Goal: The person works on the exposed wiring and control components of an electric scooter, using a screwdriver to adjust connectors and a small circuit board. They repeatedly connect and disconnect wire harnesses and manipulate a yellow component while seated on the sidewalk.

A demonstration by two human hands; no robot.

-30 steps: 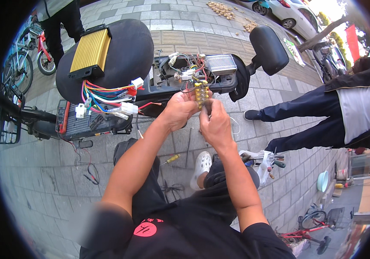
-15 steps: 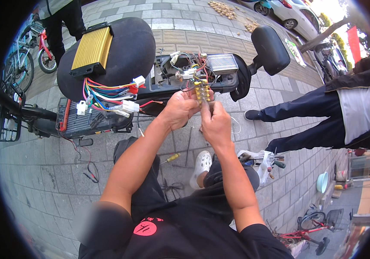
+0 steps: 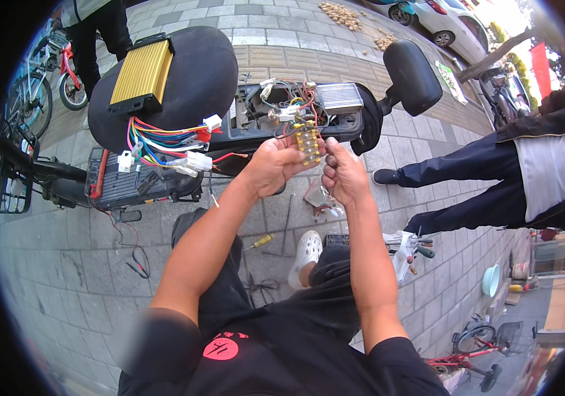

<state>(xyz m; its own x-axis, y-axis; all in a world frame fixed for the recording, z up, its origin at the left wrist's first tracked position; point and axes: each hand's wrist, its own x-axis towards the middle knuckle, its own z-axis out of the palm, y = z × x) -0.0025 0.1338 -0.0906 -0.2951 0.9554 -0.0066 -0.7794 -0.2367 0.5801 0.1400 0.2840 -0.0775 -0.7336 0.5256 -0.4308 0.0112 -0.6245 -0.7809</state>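
Head cam, the only view: the left hand [image 3: 272,166] has the yellow terminal block [image 3: 307,145] pinched between thumb and fingers, pretty much at the middle of the shot. The block sits in front of the uncovered part of a black two-wheeler, with its upper end right by a tangle of thin wires [image 3: 289,99]. The right hand [image 3: 349,178] is just beside the block, fingers curled in and thumb up near its right edge. Can't tell if it's touching the block or pinching anything small, sorry.

Past the wires there's a silver finned box [image 3: 339,97] on the frame, then a black rounded piece [image 3: 412,76] on a short stem. Over to the left, a gold finned box [image 3: 141,76] lies on the black seat [image 3: 203,66], and a bunch of colored leads [image 3: 154,142] hangs off it, ending in white connectors [image 3: 196,162].

Down on the grey paving [image 3: 91,264] you've got a yellow-handled screwdriver [image 3: 264,241] near a white clog [image 3: 308,252] on the wearer's foot, plus red and black leads [image 3: 138,256] off to the left. A white bag [image 3: 401,254] with tools poking out is by the right forearm. Someone in dark trousers [image 3: 467,162] stands on the right.
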